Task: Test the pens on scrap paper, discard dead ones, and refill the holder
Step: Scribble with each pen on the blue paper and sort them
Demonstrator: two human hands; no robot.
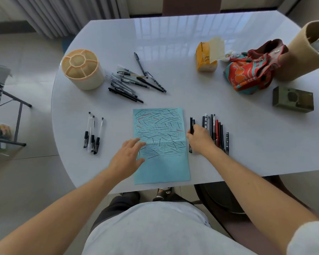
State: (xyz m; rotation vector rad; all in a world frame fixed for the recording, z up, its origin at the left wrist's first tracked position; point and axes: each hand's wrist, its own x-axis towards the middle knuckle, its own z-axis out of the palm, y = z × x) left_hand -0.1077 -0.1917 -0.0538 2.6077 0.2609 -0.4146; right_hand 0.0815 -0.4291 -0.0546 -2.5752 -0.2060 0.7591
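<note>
The desk [173, 43] is carrying everything, and its near edge is where trouble is waiting: the blue paper [161, 166] is hanging slightly over that edge, so a careless pull could be sliding it off. The left hand [127, 157] is lying flat and spread on the paper's left side, fingers relaxed, pinning it and holding nothing. The one holder [83, 69] is standing empty at the far left, well apart from the sorted pens, so working pens could be getting mixed with dead ones on the way over.

The right hand [201, 138] is curling its fingers round a black pen [191, 126] just right of the paper, beside the row [216, 131] of roughly nine or ten pens; a nudge here could be rolling them toward the near edge. The heap [133, 81] beyond the paper is holding about a dozen pens, too tangled for an exact count. Three clear pens [92, 133] are lying toward the left edge. One tissue pack [206, 56], one scarf [252, 72] and one box [292, 99] are sitting at the far right.
</note>
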